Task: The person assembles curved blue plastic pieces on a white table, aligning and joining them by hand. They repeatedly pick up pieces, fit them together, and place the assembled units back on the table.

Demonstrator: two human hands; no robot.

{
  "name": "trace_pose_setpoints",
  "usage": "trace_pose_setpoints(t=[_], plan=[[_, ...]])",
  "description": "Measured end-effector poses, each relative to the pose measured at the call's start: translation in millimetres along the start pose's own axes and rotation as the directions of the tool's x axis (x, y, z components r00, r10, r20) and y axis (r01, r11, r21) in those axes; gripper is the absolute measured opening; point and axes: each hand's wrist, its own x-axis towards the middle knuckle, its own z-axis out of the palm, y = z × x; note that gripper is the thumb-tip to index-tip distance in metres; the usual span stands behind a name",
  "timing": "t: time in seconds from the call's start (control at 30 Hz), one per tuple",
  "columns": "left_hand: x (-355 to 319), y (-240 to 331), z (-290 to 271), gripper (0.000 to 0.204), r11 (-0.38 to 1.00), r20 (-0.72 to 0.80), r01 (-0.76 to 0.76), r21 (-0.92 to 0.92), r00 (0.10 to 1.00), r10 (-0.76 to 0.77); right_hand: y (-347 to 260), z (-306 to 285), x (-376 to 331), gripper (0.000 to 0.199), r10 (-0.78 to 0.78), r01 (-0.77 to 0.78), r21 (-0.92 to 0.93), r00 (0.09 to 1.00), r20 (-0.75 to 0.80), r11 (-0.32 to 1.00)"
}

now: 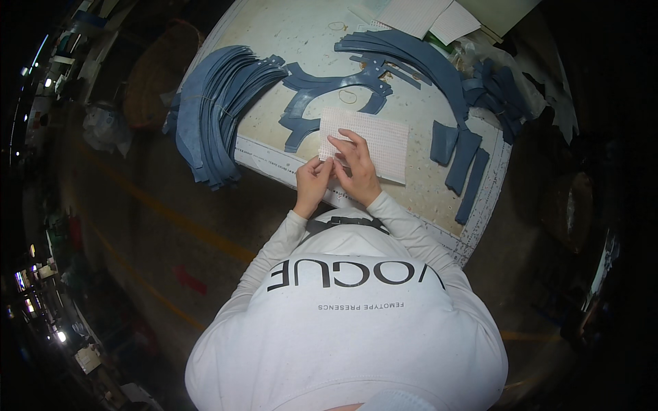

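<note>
A whitish sheet [387,147] covered in small printed rows, like a sheet of stickers, lies at the table's near edge. My left hand [313,181] is at its near left corner, thumb and fingertips pinched together on it. Over the sheet's left part, my right hand [358,168] has its fingers spread and bent, its thumb close to my left fingertips. Anything tiny between the fingertips is too small to make out. Just beyond the sheet, curved blue pieces [301,103] of leather-like material lie in a loose ring on the table.
The pale table [418,195] carries a thick fanned stack of blue pieces [212,116] on the left, overhanging its edge. Another curved row [425,61] lies far right, with flat blue strips [465,161] nearer. Papers [418,15] and a clear plastic bag [524,85] are at the back.
</note>
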Motion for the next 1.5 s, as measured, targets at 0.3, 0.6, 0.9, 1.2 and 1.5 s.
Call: trace_pose_setpoints(t=[0.3,0.6,0.9,1.2,1.5], plan=[[-1.8,0.7,-1.6,0.021,0.999,-0.030,0.041,-0.016,0.999,-0.042,-6.5,-1.9,-1.7,0.054,0.124,-0.127,0.131,0.992,0.029,0.983],[-29.7,15.2,-58.2,0.023,0.886,0.281,0.317,0.339,0.864,-0.417,51.9,-65.8,9.5,0.030,0.540,-0.528,0.239,0.841,0.016,0.815],[23.6,70.5,-83.7,0.016,0.308,0.239,-0.176,0.935,0.954,-0.181,113.5,-89.1,5.7,0.015,0.547,-0.567,-0.102,0.820,-0.169,0.818],[109.3,57.1,16.3,0.022,0.240,0.778,-0.789,0.565,0.607,0.164,87.1,-89.0,5.1,0.018,0.558,-0.551,-0.127,0.829,0.029,0.825],[164.7,46.2,37.7,0.013,0.336,0.813,-0.776,0.534,0.581,0.050,59.5,-112.6,-18.8,0.044,0.568,-0.540,-0.199,0.813,0.129,0.818]])
